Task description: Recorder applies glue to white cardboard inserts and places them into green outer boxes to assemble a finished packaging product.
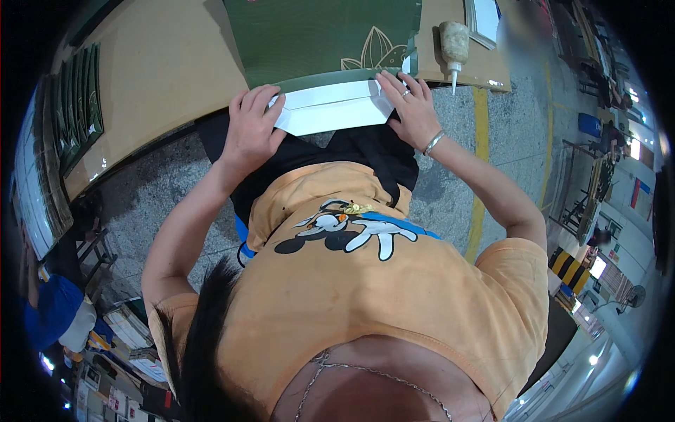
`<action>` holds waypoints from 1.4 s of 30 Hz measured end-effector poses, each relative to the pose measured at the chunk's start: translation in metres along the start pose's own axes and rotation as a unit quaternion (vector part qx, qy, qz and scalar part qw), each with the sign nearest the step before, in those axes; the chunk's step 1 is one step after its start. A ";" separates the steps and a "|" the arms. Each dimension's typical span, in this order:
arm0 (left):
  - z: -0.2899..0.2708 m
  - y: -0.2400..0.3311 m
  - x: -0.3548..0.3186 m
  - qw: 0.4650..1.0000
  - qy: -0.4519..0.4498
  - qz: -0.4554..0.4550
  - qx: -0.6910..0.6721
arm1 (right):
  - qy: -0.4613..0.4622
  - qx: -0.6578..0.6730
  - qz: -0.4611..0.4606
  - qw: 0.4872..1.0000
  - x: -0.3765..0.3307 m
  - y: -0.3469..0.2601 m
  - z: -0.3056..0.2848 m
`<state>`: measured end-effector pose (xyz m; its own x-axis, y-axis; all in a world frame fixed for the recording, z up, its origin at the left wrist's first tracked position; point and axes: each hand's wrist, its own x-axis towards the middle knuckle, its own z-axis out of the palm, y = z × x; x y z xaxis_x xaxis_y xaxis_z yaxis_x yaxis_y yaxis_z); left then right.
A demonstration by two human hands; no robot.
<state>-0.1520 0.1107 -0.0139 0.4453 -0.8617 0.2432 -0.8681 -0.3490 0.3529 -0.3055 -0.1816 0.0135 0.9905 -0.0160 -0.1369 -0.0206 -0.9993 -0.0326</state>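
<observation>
Hair (212, 306) over sleeve (181, 314), green sheet (316, 42), squeeze bottle (454, 46)

Paper piece (309, 39): on the table (162, 63), its near flap (330, 110) between left hand (252, 128) and right hand (416, 116).
Bottle (454, 45): right of the paper piece.
Sheets (484, 21): beyond the bottle, to its right.
Stack (79, 105): at the table's left end.

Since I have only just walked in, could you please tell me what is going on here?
A person at a table has the left hand at the left end of a white flap and the right hand at its right end. The flap runs along the near edge of a green sheet. A squeeze bottle is on the table to the right.
</observation>
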 end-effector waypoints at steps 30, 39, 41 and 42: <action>0.000 -0.011 0.019 0.926 0.275 -0.147 -0.212 | 0.159 0.284 0.203 0.923 0.108 -0.042 -0.116; -0.125 -0.221 -0.019 0.796 0.098 -0.543 0.247 | 0.080 0.267 0.052 0.959 0.250 -0.169 -0.170; -0.137 -0.253 -0.037 0.782 -0.015 -0.546 0.302 | 0.075 0.290 0.027 0.954 0.266 -0.180 -0.169; -0.131 -0.271 -0.043 0.778 -0.035 -0.523 0.346 | 0.069 0.306 0.023 0.949 0.274 -0.185 -0.169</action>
<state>0.0926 0.2905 -0.0019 0.9956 0.0170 0.0923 0.0399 -0.9669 -0.2519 -0.0074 -0.0074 0.1489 0.9942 -0.1055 -0.0224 -0.0975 -0.7906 -0.6046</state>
